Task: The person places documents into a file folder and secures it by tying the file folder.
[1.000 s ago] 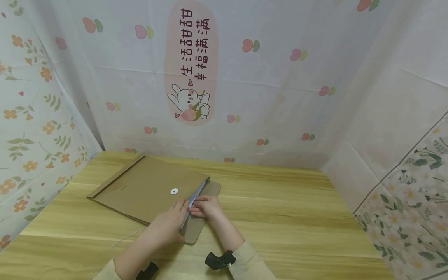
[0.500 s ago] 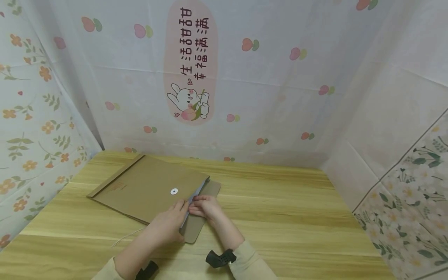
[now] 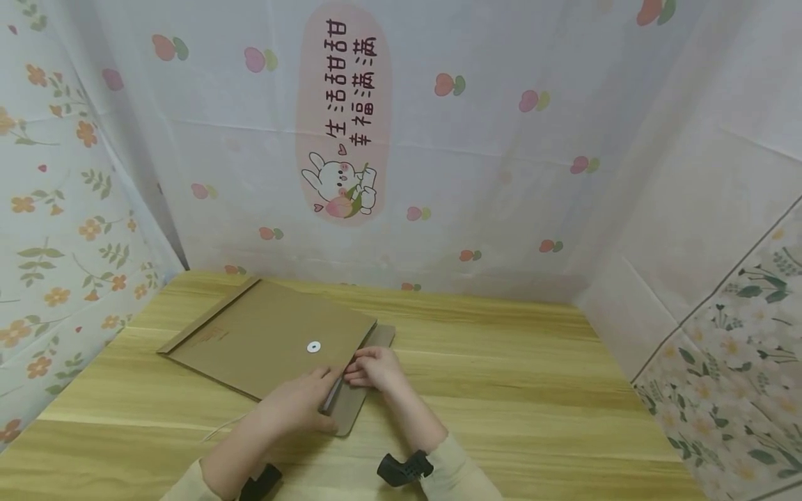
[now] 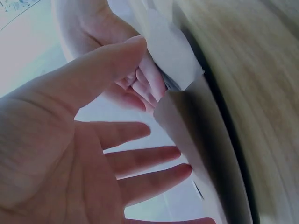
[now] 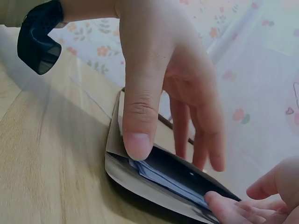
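A brown kraft document envelope (image 3: 269, 327) lies on the table, its mouth toward the right and its flap (image 3: 352, 412) folded out flat. My left hand (image 3: 297, 402) rests its fingers on the top face near the mouth. Its fingers (image 4: 145, 158) are spread and nearly straight in the left wrist view, with the thumb apart. Outstretched fingers of my right hand (image 3: 378, 369) reach to the mouth over the flap. Inside, the right wrist view shows a stack of papers (image 5: 173, 184), with those right fingertips at its edge.
A white round button (image 3: 314, 346) sits on the envelope's face. A thin string (image 3: 222, 426) trails onto the wooden table (image 3: 501, 390) beside the left forearm. Patterned cloth (image 3: 489, 174) hangs behind the table and along both sides.
The pale paper edge at the mouth has slid deeper into the envelope and barely shows now. My right hand has shifted slightly right, and my left fingers have shifted a little on the top face.
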The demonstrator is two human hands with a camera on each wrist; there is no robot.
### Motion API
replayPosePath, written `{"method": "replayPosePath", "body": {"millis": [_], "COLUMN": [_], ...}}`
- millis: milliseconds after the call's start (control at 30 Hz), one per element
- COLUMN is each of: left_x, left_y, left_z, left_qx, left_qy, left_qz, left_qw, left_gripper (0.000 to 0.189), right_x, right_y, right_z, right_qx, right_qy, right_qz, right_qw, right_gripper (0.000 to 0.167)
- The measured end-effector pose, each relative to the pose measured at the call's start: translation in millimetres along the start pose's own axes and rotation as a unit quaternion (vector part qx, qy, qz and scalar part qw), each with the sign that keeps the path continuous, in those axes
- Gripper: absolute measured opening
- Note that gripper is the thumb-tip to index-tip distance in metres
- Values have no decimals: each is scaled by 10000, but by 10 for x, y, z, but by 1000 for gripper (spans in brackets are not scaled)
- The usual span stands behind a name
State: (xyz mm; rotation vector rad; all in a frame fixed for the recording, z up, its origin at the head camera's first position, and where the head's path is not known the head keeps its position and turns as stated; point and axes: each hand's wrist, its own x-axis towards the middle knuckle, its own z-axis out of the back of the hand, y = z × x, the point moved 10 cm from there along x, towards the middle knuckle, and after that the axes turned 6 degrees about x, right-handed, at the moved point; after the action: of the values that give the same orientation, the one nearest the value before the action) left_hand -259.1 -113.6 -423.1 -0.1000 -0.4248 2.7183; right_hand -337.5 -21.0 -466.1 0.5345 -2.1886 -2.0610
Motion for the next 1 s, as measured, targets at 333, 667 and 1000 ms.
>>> {"method": "replayPosePath", "body": {"millis": [333, 667, 1000], "left_x": [11, 0, -147], "left_y": [205, 762, 1284], "left_z": [95, 331, 681], "left_qx": [-972, -1280, -890], "left_qy": [210, -72, -1286], "left_qz": [-495, 181, 670], "left_qw": [9938, 9916, 9854], "left_gripper": [71, 58, 47], "right_x": [-67, -141, -312], "right_y": [170, 192, 66], "right_z": [261, 416, 311], "right_qx": [228, -76, 442], "right_qy": [-552, -1028, -606], "right_qz": [584, 752, 139], "right_qw": [9965, 9918, 9971], "right_gripper": [28, 34, 63]}}
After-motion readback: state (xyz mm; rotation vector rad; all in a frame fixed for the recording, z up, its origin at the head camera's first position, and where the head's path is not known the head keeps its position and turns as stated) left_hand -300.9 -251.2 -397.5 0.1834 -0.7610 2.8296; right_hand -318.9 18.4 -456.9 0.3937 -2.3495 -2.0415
